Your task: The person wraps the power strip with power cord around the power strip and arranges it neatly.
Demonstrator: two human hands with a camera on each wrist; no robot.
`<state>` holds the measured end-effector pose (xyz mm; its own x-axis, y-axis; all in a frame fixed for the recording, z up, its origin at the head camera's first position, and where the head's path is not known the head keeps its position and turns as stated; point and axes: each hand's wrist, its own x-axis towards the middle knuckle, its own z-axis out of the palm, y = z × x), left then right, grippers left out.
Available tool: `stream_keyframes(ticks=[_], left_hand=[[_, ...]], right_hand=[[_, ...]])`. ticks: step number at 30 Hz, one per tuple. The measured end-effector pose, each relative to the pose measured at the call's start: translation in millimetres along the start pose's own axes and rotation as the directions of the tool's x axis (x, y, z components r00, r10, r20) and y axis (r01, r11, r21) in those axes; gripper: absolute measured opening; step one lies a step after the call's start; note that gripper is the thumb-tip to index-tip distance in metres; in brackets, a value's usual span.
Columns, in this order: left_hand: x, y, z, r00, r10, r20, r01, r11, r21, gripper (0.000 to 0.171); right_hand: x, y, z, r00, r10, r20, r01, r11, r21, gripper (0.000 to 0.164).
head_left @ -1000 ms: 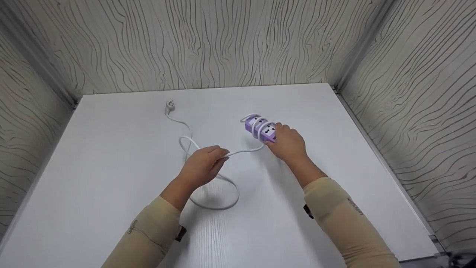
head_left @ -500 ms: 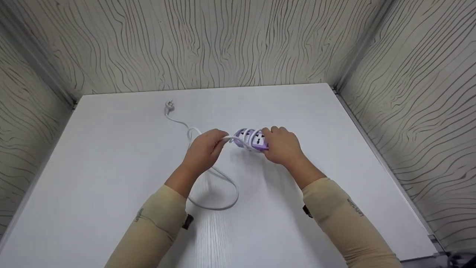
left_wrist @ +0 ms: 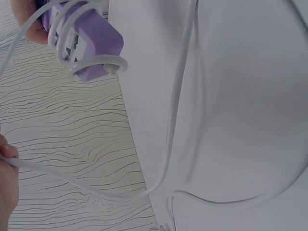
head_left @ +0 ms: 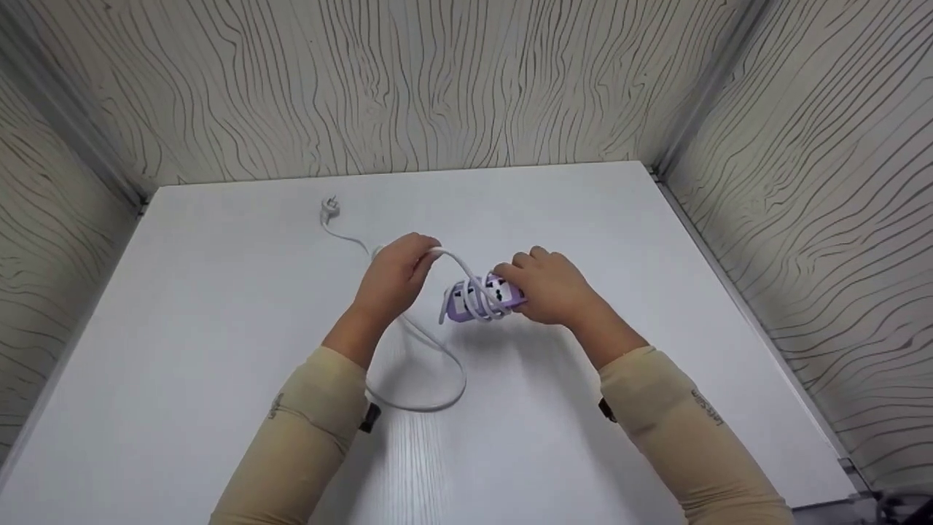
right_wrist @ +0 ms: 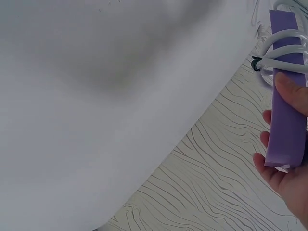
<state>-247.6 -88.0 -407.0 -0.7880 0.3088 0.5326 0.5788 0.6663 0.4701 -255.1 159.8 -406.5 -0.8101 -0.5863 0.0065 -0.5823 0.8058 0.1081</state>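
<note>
My right hand (head_left: 548, 286) grips one end of a purple power strip (head_left: 456, 310) with white socket faces, held above the table. In the right wrist view the thumb and fingers wrap the purple casing (right_wrist: 285, 130). Several turns of white cord (left_wrist: 57, 36) circle the strip's other end. My left hand (head_left: 396, 273) pinches the white cord (head_left: 461, 261), left of and a little farther back than the strip. From that hand the cord also drops into a loop (head_left: 437, 408) on the table. Its plug (head_left: 330, 208) lies toward the back left.
The white table (head_left: 219, 313) has wood-patterned panels (head_left: 408, 87) behind it and on both sides. A small dark tie (right_wrist: 256, 63) sits at the wound cord in the right wrist view. Both forearms wear beige sleeves (head_left: 670, 408).
The power strip has turned and come left and nearer in my right hand. My left hand has moved farther back with the cord, which now crosses over the strip.
</note>
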Motion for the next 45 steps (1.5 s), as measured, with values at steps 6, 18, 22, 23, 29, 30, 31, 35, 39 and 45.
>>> stream_keyframes(ticks=[6, 18, 22, 23, 29, 30, 31, 35, 39, 45], left_hand=[[3.5, -4.3, -0.6, 0.998, -0.058, 0.015, 0.058, 0.998, -0.001, 0.020], [12.8, -8.9, 4.3, 0.991, -0.132, 0.011, 0.132, 0.984, -0.117, 0.023], [15.2, -8.3, 6.2, 0.988, -0.155, 0.024, 0.157, 0.976, -0.150, 0.023], [15.8, -8.1, 6.8, 0.985, -0.170, 0.035, 0.173, 0.972, -0.159, 0.023], [17.1, -8.9, 13.5, 0.950, -0.289, 0.115, 0.309, 0.919, -0.246, 0.024], [17.2, -9.1, 15.1, 0.945, -0.303, 0.125, 0.326, 0.907, -0.267, 0.024], [17.3, -9.1, 16.6, 0.941, -0.313, 0.131, 0.338, 0.895, -0.290, 0.024], [17.9, -10.8, 24.1, 0.937, -0.322, 0.139, 0.350, 0.877, -0.330, 0.022], [17.9, -11.9, 30.4, 0.942, -0.306, 0.136, 0.334, 0.891, -0.308, 0.023], [16.5, -5.6, 35.2, 0.965, -0.230, 0.129, 0.258, 0.923, -0.285, 0.030]], right_hand=[[-4, 2, -6, 0.999, -0.030, 0.026, 0.029, 0.997, 0.069, 0.051], [-8, 2, -18, 0.989, -0.148, 0.025, 0.138, 0.962, 0.236, 0.052], [-7, 2, -19, 0.985, -0.174, 0.022, 0.161, 0.948, 0.274, 0.051], [-7, 1, -20, 0.983, -0.182, 0.018, 0.170, 0.943, 0.285, 0.050], [-6, 0, -24, 0.972, -0.236, -0.001, 0.217, 0.893, 0.394, 0.050], [-6, -1, -25, 0.970, -0.242, -0.003, 0.221, 0.882, 0.417, 0.050], [-6, -1, -26, 0.970, -0.245, -0.004, 0.222, 0.870, 0.440, 0.050], [-5, -2, -31, 0.968, -0.250, -0.007, 0.219, 0.831, 0.512, 0.052], [-5, -5, -37, 0.965, -0.263, -0.019, 0.227, 0.792, 0.567, 0.055], [-4, -10, -44, 0.960, -0.272, -0.061, 0.247, 0.726, 0.641, 0.057]])
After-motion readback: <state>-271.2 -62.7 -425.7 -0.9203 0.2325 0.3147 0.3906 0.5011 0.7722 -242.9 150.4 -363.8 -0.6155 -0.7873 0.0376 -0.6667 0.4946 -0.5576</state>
